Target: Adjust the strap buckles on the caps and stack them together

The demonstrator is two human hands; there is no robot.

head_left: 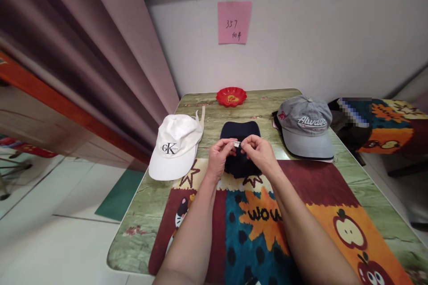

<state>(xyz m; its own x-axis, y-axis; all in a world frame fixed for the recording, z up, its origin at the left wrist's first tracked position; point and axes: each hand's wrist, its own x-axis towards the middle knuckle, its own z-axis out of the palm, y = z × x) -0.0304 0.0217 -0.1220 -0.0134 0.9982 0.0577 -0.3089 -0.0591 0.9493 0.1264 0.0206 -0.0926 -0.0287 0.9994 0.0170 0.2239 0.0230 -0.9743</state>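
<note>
A dark navy cap lies on the table in front of me, its brim toward the wall. Above its near part, my left hand and my right hand meet with pinched fingers. Between the fingertips is a small shiny silver-white piece, which looks like the buckle of the cap's strap. Both hands touch it from either side. The strap itself is mostly hidden by the fingers.
A white cap sits at the left, and stacked caps with a grey one on top at the right. A red scalloped dish stands near the wall. A colourful mat covers the table's near part.
</note>
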